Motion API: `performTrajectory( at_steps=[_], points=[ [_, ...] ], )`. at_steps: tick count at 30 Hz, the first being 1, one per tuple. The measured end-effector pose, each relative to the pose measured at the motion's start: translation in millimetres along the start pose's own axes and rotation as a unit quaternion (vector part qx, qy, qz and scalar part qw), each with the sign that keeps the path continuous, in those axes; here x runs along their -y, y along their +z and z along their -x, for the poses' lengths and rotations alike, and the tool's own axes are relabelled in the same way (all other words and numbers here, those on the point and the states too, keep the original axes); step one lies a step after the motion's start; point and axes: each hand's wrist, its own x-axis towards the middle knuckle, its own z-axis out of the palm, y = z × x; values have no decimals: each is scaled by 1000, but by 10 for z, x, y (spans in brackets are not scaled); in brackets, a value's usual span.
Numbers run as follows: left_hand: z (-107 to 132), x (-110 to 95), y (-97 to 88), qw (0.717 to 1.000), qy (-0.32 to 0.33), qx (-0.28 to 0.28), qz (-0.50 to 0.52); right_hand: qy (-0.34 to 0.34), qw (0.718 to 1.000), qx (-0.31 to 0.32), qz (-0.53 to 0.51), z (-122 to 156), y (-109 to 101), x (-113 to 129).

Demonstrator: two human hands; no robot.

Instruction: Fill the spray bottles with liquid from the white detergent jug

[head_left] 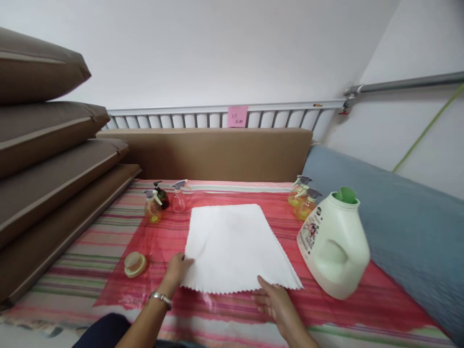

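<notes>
A stack of white cloths [232,246] with zigzag edges lies flat on a clear red plastic sheet [163,241]. At the stack's left edge, my left hand [176,270] has its thumb over the top and its fingers closed around the side. My right hand [273,302] is at the near edge towards the right corner. Its thumb rests on or just above the cloth, while the other fingers are apart below the edge. Right of the cloths stands a large cream jug [335,246] with a green cap. A round lid-like piece [135,264] lies left of my left hand.
Spray bottles [153,208] and a dark pump bottle [162,195] stand at the back left. More yellow spray bottles [304,205] are at the back right. Stacked brown cushions [54,188] rise on the left; a blue-grey cushion [398,217] borders the right.
</notes>
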Motion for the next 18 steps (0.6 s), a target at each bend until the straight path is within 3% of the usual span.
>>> performTrajectory(
  at_steps=[7,13,16,18],
  points=[
    [28,144,-73,998,14,-7,-60,7,997,-19,78,97,46,-211],
    [218,144,-225,985,64,-50,-152,-68,976,-5,208,377,-156,-191],
    [241,16,-181,961,171,-83,-200,-153,939,-18,306,373,-297,66],
    [202,-74,-30,920,282,-108,-249,-235,902,-26,360,284,-321,261]
  ],
)
